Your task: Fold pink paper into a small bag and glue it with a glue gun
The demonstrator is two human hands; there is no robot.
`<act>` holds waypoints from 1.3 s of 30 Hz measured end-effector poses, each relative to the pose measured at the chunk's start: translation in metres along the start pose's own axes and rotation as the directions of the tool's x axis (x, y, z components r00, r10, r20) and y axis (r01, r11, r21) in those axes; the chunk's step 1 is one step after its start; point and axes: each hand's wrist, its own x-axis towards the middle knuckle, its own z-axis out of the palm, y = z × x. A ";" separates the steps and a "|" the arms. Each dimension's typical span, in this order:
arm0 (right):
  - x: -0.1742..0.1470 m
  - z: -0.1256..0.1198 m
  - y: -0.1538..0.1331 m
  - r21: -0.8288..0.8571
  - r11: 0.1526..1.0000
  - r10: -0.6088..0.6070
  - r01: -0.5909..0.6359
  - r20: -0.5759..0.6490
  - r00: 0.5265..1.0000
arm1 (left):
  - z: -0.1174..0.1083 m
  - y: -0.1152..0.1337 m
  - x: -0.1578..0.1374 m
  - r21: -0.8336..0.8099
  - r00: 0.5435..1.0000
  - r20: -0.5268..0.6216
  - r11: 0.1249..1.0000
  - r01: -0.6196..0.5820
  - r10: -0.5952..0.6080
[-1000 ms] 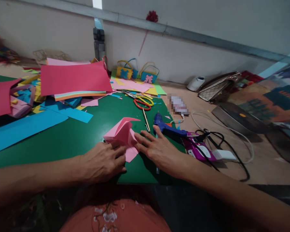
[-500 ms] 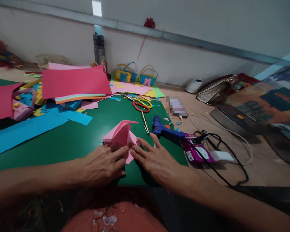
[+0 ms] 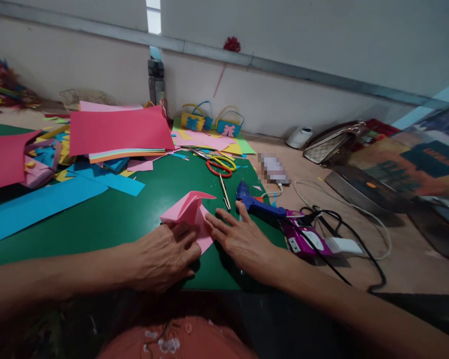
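A folded piece of pink paper (image 3: 190,209) stands partly raised on the green mat (image 3: 127,219), its upper flap curling to the right. My left hand (image 3: 168,257) has its fingers bent onto the paper's lower left part, and some fingertips are hidden by the folds. On the paper's right edge rest the outstretched fingertips of my right hand (image 3: 239,237), the thumb spread upward. Close to that thumb lies a blue glue gun (image 3: 256,202). A gold pen (image 3: 224,190) and scissors with red and yellow handles (image 3: 220,167) lie beyond the paper.
Coloured paper sheets (image 3: 119,132) are stacked at the back left, beside blue strips (image 3: 45,204). Small paper bags (image 3: 228,128) stand by the wall. On the right are a purple power strip (image 3: 303,237) with cables, a pixelated device (image 3: 274,168) and a handbag (image 3: 331,142).
My right hand has slid slightly right, from the middle of the pink paper to its right edge. My left hand stays on the paper. The view has tilted up slightly.
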 end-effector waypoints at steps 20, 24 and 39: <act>-0.001 0.009 -0.031 0.002 1.000 0.001 -0.001 -0.090 0.996 | 0.006 -0.001 0.001 -0.026 1.000 -0.027 1.000 0.006 -0.007; 0.001 0.012 -0.036 -0.058 0.998 0.017 -0.024 -0.129 0.991 | 0.011 0.004 -0.002 0.062 0.998 -0.063 0.998 0.019 -0.015; 0.008 0.003 -0.037 0.000 0.999 0.050 -0.050 -0.089 0.995 | 0.009 0.010 -0.010 0.099 0.987 -0.151 0.994 -0.045 0.060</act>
